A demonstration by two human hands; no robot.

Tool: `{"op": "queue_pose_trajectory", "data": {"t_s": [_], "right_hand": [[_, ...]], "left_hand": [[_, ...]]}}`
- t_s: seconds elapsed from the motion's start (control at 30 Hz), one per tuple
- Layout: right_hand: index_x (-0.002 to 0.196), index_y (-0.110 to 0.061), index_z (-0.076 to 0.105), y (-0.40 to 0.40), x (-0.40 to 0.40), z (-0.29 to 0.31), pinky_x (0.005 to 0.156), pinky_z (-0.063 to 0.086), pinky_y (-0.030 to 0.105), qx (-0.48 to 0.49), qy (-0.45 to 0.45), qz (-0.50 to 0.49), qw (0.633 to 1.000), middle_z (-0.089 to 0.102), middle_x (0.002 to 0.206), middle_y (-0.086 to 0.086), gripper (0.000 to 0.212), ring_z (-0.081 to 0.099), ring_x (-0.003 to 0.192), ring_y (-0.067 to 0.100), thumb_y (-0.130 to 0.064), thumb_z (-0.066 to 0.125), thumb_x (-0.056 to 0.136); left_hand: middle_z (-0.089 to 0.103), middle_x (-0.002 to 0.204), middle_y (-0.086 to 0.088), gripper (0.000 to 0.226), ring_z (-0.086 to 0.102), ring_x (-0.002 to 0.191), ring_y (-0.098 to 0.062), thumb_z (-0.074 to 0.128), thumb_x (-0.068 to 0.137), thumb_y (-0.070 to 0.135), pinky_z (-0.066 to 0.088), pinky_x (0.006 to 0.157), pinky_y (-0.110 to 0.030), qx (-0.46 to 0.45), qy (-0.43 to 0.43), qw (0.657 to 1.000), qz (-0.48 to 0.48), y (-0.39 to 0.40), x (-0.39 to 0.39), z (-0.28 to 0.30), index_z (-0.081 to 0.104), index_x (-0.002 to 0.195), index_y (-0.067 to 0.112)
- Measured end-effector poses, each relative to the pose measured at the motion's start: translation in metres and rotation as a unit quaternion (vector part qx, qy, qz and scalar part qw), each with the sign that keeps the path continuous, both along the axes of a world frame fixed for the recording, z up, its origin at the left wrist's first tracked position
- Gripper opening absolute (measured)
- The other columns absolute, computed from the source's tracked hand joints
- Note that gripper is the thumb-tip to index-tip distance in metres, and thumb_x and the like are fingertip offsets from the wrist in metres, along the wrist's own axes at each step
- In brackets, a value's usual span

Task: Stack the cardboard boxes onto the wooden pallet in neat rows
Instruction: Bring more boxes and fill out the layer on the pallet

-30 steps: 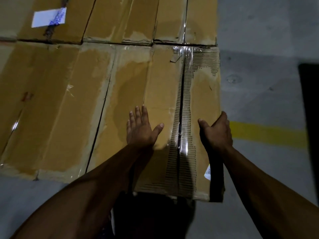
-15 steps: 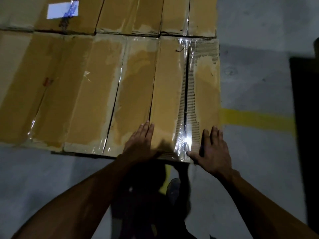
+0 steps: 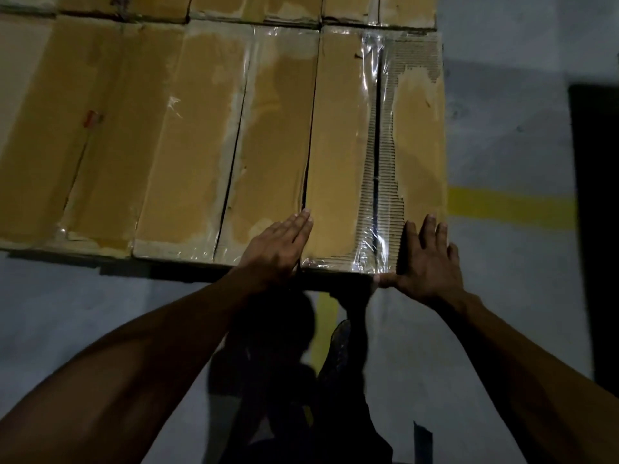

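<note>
Honestly, I'm guessing this end box (image 3: 378, 145) is sliding stiffly, not lifting easily. It's sitting at the right end of the near row, taped seam torn, so I'm avoiding that. Left hand (image 3: 278, 249) and right hand (image 3: 427, 262) are both lying flat, fingers straight, pressing its near edge.

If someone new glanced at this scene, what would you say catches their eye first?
First, the two hands: the left hand lies flat where two box tops meet, and the right hand presses flat on the near end of the rightmost cardboard box. That box's torn top, with bare corrugation under shiny clear tape, stands out. To the right, a yellow floor line crosses the grey concrete.
</note>
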State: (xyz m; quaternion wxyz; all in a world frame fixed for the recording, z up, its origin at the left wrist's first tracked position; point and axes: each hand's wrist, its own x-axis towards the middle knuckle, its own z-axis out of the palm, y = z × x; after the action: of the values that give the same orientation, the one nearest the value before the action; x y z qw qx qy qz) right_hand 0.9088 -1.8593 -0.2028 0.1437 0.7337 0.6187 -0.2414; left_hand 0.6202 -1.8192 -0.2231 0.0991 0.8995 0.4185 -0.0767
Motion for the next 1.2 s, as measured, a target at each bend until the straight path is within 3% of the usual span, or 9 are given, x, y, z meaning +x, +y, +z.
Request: {"op": "queue_pose_trajectory", "data": {"t_s": [0.13, 0.4, 0.47, 0.53, 0.6, 0.7, 0.77, 0.9, 1.2], "right_hand": [[0.160, -0.019, -0.006, 0.000, -0.002, 0.001, 0.120, 0.005, 0.057, 0.003, 0.006, -0.007, 1.000, -0.020, 0.165, 0.016, 0.132, -0.016, 0.152, 0.037, -0.085, 0.060, 0.067], [0.159, -0.019, -0.007, 0.000, -0.002, -0.001, 0.120, 0.003, 0.058, 0.000, 0.004, -0.007, 1.000, -0.021, 0.164, 0.015, 0.130, -0.018, 0.151, 0.037, -0.083, 0.062, 0.069], [0.159, -0.018, -0.008, 0.001, -0.005, 0.001, 0.120, 0.003, 0.057, -0.015, 0.003, -0.011, 1.000, -0.022, 0.164, 0.015, 0.129, -0.018, 0.151, 0.037, -0.080, 0.064, 0.071], [0.159, -0.018, -0.007, 0.000, -0.010, 0.005, 0.120, 0.005, 0.056, -0.022, 0.003, -0.022, 1.000, -0.020, 0.164, 0.016, 0.124, -0.015, 0.152, 0.037, -0.075, 0.066, 0.076], [0.158, -0.016, 0.006, -0.005, -0.021, 0.011, 0.120, 0.013, 0.054, -0.019, 0.015, -0.039, 0.999, -0.009, 0.166, 0.019, 0.108, -0.005, 0.153, 0.037, -0.065, 0.066, 0.082], [0.135, -0.014, 0.043, -0.020, -0.046, 0.033, 0.109, 0.035, 0.049, 0.002, 0.052, -0.072, 0.996, 0.037, 0.151, 0.019, 0.066, 0.034, 0.140, 0.036, -0.053, 0.064, 0.086], [0.128, -0.014, 0.050, -0.034, -0.067, 0.059, 0.103, 0.041, 0.047, 0.012, 0.086, -0.084, 0.993, 0.051, 0.136, 0.015, 0.054, 0.045, 0.129, 0.035, -0.049, 0.062, 0.089], [0.149, -0.010, 0.040, -0.060, -0.110, 0.123, 0.113, 0.035, 0.042, 0.016, 0.141, -0.091, 0.986, 0.048, 0.148, 0.014, 0.068, 0.042, 0.138, 0.033, -0.048, 0.056, 0.096], [0.145, -0.011, 0.049, -0.087, -0.207, 0.258, 0.104, 0.043, 0.040, 0.079, 0.214, -0.016, 0.973, 0.056, 0.142, 0.014, 0.063, 0.051, 0.130, 0.033, -0.051, 0.053, 0.096]], "left_hand": [[0.054, 0.138, -0.028, 0.061, 0.064, 0.116, -0.035, 0.041, 0.080, 0.021, 0.054, 0.092, -0.041, 0.012, 0.039, 0.999, -0.027, 0.004, -0.001, 0.003, 0.057, 0.131, -0.009], [0.052, 0.138, -0.030, 0.054, 0.063, 0.117, -0.038, 0.040, 0.088, 0.016, 0.059, 0.087, -0.044, 0.043, -0.001, 0.999, -0.022, 0.001, -0.002, -0.005, 0.055, 0.132, -0.010], [0.038, 0.151, -0.028, 0.056, 0.052, 0.131, -0.037, 0.043, 0.094, 0.018, 0.051, 0.099, -0.042, 0.010, -0.007, 1.000, 0.019, -0.001, 0.003, -0.003, 0.042, 0.144, -0.007], [0.008, 0.164, -0.020, 0.071, 0.024, 0.149, -0.032, 0.048, 0.100, 0.027, 0.031, 0.115, -0.040, -0.049, 0.044, 0.997, 0.049, -0.003, 0.010, 0.002, 0.013, 0.156, 0.001], [-0.002, 0.166, -0.013, 0.079, 0.012, 0.152, -0.028, 0.051, 0.100, 0.031, 0.020, 0.119, -0.039, -0.079, 0.089, 0.989, 0.089, -0.004, 0.017, 0.014, 0.003, 0.158, 0.007], [0.009, 0.165, -0.013, 0.084, 0.015, 0.151, -0.030, 0.060, 0.095, 0.036, 0.017, 0.119, -0.041, -0.080, 0.100, 0.983, 0.130, -0.017, 0.018, 0.043, 0.010, 0.157, 0.007], [0.015, 0.164, -0.014, 0.083, 0.017, 0.150, -0.032, 0.061, 0.093, 0.038, 0.018, 0.118, -0.042, -0.081, 0.089, 0.979, 0.163, -0.031, 0.011, 0.069, 0.015, 0.156, 0.008], [0.022, 0.162, -0.012, 0.072, 0.020, 0.149, -0.030, 0.054, 0.096, 0.041, 0.017, 0.118, -0.042, -0.071, 0.058, 0.968, 0.235, -0.065, -0.011, 0.134, 0.025, 0.154, 0.011], [0.051, 0.142, -0.009, 0.054, 0.041, 0.134, -0.028, 0.051, 0.096, 0.040, 0.033, 0.107, -0.039, -0.060, -0.052, 0.910, 0.406, -0.153, -0.109, 0.263, 0.045, 0.141, 0.012]]}}
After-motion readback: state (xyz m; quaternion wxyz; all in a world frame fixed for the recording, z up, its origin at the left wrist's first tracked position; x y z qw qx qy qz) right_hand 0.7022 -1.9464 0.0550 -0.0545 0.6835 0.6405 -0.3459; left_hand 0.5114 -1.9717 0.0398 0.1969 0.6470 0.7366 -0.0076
